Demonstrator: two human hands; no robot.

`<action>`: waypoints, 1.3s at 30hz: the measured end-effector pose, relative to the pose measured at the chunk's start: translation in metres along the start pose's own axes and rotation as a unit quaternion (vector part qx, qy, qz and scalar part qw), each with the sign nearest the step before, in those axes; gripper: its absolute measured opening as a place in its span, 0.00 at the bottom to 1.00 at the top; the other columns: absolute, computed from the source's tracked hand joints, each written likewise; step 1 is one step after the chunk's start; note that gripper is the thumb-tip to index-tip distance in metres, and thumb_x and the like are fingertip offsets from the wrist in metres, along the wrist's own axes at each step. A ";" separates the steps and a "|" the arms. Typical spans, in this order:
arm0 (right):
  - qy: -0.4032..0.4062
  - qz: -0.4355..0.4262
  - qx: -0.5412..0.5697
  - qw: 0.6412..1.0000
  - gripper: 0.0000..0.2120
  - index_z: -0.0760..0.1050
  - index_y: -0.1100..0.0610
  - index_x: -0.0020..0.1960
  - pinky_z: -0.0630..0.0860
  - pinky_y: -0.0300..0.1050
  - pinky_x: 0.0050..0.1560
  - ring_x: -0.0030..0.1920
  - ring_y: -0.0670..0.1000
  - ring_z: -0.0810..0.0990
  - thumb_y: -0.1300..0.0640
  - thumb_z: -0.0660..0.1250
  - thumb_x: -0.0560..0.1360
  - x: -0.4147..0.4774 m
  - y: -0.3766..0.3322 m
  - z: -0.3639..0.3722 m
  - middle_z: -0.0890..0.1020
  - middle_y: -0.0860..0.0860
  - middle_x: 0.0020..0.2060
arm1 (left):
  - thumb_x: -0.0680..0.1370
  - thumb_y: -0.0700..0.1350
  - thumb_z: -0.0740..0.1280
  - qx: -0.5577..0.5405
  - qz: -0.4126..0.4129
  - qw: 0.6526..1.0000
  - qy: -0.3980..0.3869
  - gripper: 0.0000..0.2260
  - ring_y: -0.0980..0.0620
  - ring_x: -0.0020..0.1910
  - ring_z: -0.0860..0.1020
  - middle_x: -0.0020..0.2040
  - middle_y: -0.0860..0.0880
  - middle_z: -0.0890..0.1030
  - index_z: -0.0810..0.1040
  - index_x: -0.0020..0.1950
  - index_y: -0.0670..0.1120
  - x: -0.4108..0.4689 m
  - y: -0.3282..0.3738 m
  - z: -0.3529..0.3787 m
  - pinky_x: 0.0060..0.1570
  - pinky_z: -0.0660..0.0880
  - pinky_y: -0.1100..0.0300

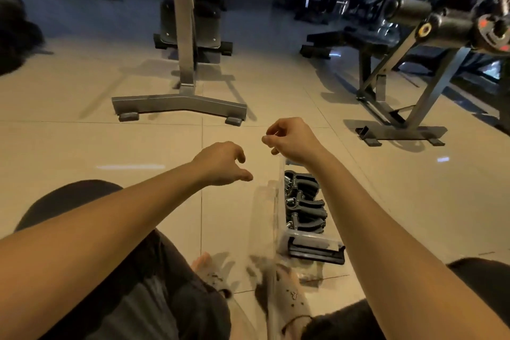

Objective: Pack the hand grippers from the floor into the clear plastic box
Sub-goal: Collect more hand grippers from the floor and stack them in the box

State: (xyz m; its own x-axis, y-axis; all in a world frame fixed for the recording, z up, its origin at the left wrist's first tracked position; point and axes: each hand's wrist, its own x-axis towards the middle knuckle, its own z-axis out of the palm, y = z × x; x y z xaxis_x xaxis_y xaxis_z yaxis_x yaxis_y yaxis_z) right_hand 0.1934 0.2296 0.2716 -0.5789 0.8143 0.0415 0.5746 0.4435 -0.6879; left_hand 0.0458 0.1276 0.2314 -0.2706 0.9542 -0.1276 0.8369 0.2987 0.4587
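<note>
The clear plastic box (pixel 309 240) lies on the tiled floor in front of me, under my right forearm. Several black hand grippers (pixel 305 207) with metal springs lie packed in a row inside it. A black latch (pixel 317 254) sits at the box's near end. The clear lid (pixel 271 218) stands up on edge along the box's left side, blurred. My right hand (pixel 289 138) pinches the lid's top edge between thumb and fingers. My left hand (pixel 223 163) hovers left of the lid, its fingers loosely curled and holding nothing.
A grey bench stand (pixel 179 105) has its T-shaped foot just beyond my hands. Another machine frame (pixel 400 124) stands at the right. My crossed legs and feet (pixel 292 292) are close below the box. Bare floor tiles (pixel 96 146) stretch to the left.
</note>
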 end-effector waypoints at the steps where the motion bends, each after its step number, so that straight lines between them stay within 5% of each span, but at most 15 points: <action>1: -0.010 0.000 0.002 1.000 0.11 0.80 0.60 0.57 0.79 0.43 0.41 0.43 0.51 0.85 0.55 0.71 0.78 -0.002 -0.013 0.012 0.84 0.54 0.46 | 0.74 0.57 0.75 0.002 -0.013 1.000 -0.001 0.25 0.49 0.60 0.78 0.65 0.49 0.79 0.78 0.67 0.48 -0.011 -0.011 -0.010 0.56 0.76 0.56; 11: -0.084 -0.087 0.040 0.992 0.14 0.80 0.59 0.60 0.83 0.53 0.52 0.46 0.52 0.85 0.55 0.73 0.76 -0.020 -0.163 0.141 0.84 0.55 0.49 | 0.74 0.55 0.76 0.000 -0.171 0.980 0.103 0.20 0.50 0.52 0.79 0.59 0.47 0.82 0.81 0.61 0.45 -0.150 -0.142 -0.117 0.54 0.80 0.55; 17: -0.146 -0.163 0.041 0.975 0.17 0.79 0.58 0.60 0.82 0.56 0.53 0.48 0.54 0.84 0.53 0.76 0.74 -0.019 -0.256 0.218 0.84 0.54 0.51 | 0.75 0.52 0.75 -0.048 -0.249 0.953 0.164 0.20 0.48 0.56 0.80 0.60 0.47 0.82 0.80 0.63 0.44 -0.228 -0.213 -0.172 0.56 0.79 0.53; 25: -0.236 -0.241 0.034 0.941 0.15 0.80 0.59 0.58 0.83 0.55 0.53 0.47 0.54 0.84 0.54 0.75 0.74 0.012 -0.370 0.332 0.84 0.55 0.50 | 0.76 0.52 0.75 -0.028 -0.386 0.899 0.207 0.14 0.50 0.48 0.80 0.51 0.49 0.82 0.81 0.56 0.46 -0.296 -0.319 -0.232 0.44 0.76 0.59; 35: -0.353 -0.304 -0.025 0.885 0.09 0.81 0.60 0.53 0.84 0.57 0.50 0.46 0.55 0.85 0.58 0.73 0.74 0.042 -0.499 0.488 0.84 0.55 0.45 | 0.74 0.54 0.76 -0.099 -0.501 0.817 0.267 0.12 0.49 0.49 0.81 0.48 0.49 0.83 0.81 0.51 0.49 -0.373 -0.471 -0.262 0.55 0.81 0.48; 39: -0.373 -0.303 -0.057 0.875 0.09 0.80 0.61 0.53 0.83 0.51 0.46 0.46 0.54 0.85 0.59 0.72 0.75 0.071 -0.535 0.535 0.84 0.56 0.44 | 0.73 0.54 0.76 -0.110 -0.522 0.801 0.272 0.12 0.49 0.50 0.81 0.49 0.49 0.83 0.81 0.50 0.49 -0.382 -0.524 -0.277 0.56 0.81 0.47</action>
State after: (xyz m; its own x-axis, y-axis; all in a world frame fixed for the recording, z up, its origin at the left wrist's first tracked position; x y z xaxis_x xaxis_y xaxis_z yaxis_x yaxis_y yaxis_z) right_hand -0.4646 -0.1507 0.2552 -0.9896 -0.0343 -0.1400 0.0616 0.7778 -0.6255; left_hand -0.4210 -0.3986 0.2831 -0.9856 0.0192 -0.1682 -0.0691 0.8614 0.5032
